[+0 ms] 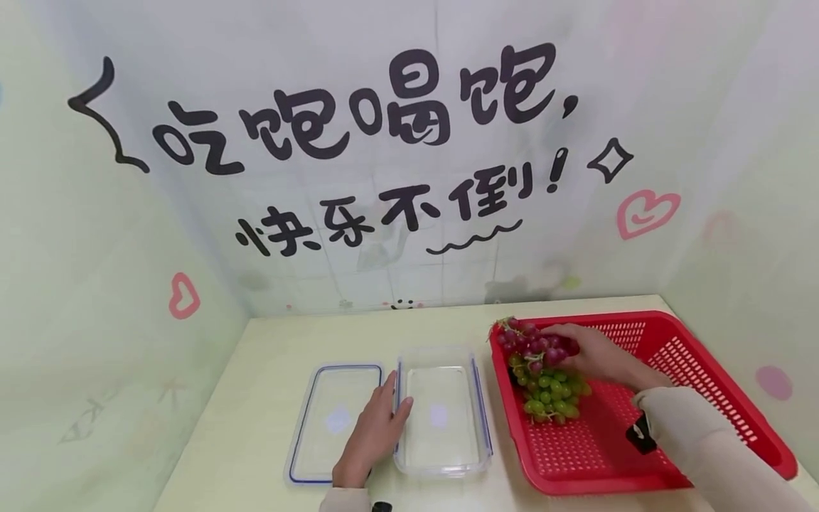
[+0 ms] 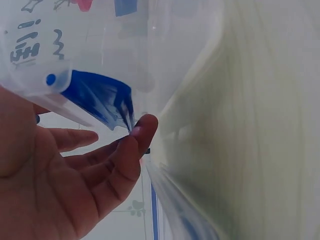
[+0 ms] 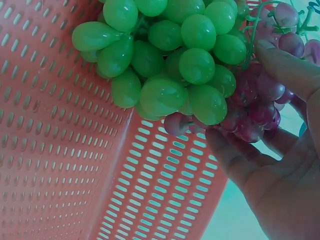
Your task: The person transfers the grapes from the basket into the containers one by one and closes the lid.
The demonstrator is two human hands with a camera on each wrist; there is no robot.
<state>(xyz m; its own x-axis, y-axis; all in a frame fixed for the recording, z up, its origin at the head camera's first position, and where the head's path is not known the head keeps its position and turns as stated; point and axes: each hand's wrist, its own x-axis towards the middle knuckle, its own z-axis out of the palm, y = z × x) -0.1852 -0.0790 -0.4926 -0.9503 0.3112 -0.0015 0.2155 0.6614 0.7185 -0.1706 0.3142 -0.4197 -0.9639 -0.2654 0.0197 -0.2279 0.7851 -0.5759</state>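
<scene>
My right hand (image 1: 591,352) grips a bunch of purple grapes (image 1: 534,345) at the basket's back left corner, thumb on one side and fingers on the other. The bunch overlaps the rim in the head view. Just in front of it a bunch of green grapes (image 1: 553,397) lies in the red basket (image 1: 537,469); it sits close beside the purple ones in the right wrist view. My left hand (image 1: 374,430) holds the left wall of a clear plastic container (image 1: 441,469), thumb over the rim. Its fingertips meet a blue side flap (image 2: 100,97) outside.
A clear lid with a blue seal (image 1: 320,398) lies flat left of the container. The pale table (image 1: 269,355) runs back to a printed wall (image 1: 358,284), with side walls left and right. The basket's raised perforated sides stand around the grapes.
</scene>
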